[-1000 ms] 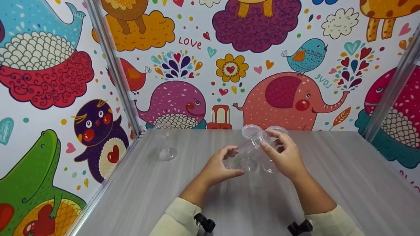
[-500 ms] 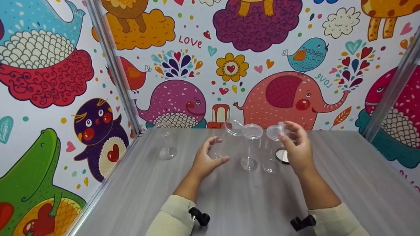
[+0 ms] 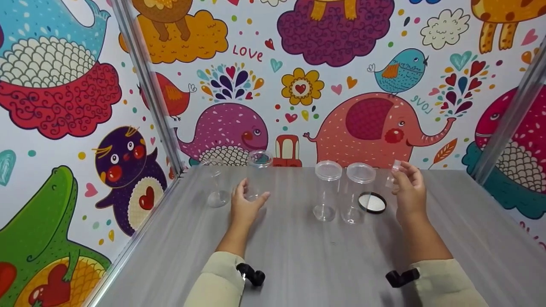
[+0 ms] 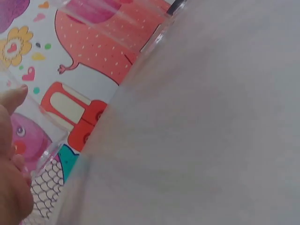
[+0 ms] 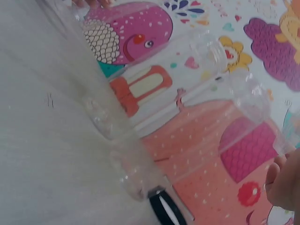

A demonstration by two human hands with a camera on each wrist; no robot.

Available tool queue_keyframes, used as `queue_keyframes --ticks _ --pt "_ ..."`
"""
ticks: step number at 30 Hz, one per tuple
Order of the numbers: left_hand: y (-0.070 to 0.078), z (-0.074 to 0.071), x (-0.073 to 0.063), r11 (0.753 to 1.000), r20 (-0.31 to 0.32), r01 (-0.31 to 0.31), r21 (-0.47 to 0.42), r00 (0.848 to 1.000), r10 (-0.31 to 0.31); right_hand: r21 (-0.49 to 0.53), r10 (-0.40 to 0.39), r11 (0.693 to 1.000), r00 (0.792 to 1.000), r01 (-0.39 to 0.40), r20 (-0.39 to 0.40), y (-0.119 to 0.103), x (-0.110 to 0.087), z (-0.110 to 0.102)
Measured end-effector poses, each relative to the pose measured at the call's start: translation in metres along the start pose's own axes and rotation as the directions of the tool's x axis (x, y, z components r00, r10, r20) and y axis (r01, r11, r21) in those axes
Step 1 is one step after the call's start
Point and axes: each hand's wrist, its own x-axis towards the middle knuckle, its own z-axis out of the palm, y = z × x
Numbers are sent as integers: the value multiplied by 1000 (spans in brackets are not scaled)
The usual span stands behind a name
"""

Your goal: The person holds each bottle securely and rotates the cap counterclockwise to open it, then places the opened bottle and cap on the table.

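Observation:
In the head view my left hand (image 3: 247,207) grips a clear plastic jar (image 3: 260,175) by its lower part, thumb on the right side. The jar is upright with its rim on top; whether its base touches the table I cannot tell. My right hand (image 3: 411,192) pinches a small clear lid (image 3: 392,174), turned edge-on, right of two clear jars. Those jars, one (image 3: 327,192) and another (image 3: 359,192), stand side by side on the table. The right wrist view shows both jars, with the lid (image 5: 285,143) by the right fingers.
Another clear jar (image 3: 218,198) stands at the left, near the back corner. A round black-rimmed disc with a white face (image 3: 372,202) lies behind the rightmost jar. Patterned wall panels (image 3: 298,123) border the grey table (image 3: 315,264) at the back and sides.
The left hand has carried its jar leftward, from tilted to upright. The right hand has drawn away from the jar's mouth to the right with the lid, uncovering the black-rimmed disc.

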Motion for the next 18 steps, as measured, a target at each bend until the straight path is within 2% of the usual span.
queue_keyframes --ticks 4,9,12,18 --pt "-11 -7 7 999 -49 35 -11 998 -36 -1 94 996 996 -94 -6 10 12 -10" --pt "-21 -11 14 993 -45 47 -105 998 -52 -33 165 985 985 -167 -51 21 26 -25" --pt "-26 -12 16 992 -49 64 -110 996 -69 -127 187 973 980 -194 -65 29 32 -33" --pt "-30 -14 16 991 -38 117 -69 992 -120 -350 254 905 967 -243 -16 48 40 -47"
